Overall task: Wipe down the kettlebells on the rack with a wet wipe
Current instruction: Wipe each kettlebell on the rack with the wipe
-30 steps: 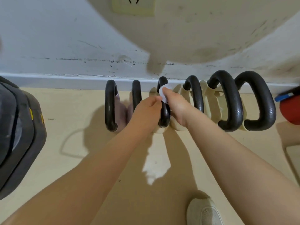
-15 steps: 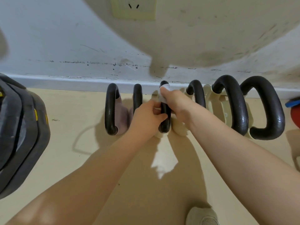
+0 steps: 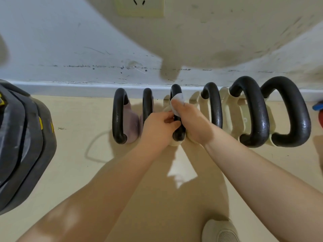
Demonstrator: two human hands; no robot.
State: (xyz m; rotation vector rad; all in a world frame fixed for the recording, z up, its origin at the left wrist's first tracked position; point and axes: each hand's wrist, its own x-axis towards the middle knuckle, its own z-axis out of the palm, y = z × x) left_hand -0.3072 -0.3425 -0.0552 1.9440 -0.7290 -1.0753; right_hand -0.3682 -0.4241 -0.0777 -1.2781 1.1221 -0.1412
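One wipe (image 3: 178, 100) — under right hand (image 3: 194, 123)

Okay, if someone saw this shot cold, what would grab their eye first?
Probably the row of black kettlebell handles along the white wall. At centre, the right hand presses a white wipe on the third handle while the left hand holds it lower down. Dark weight plates loom left.

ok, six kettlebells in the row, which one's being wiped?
The third kettlebell from the left: the right hand presses the wet wipe on its handle, and the left hand holds it. The others are untouched.
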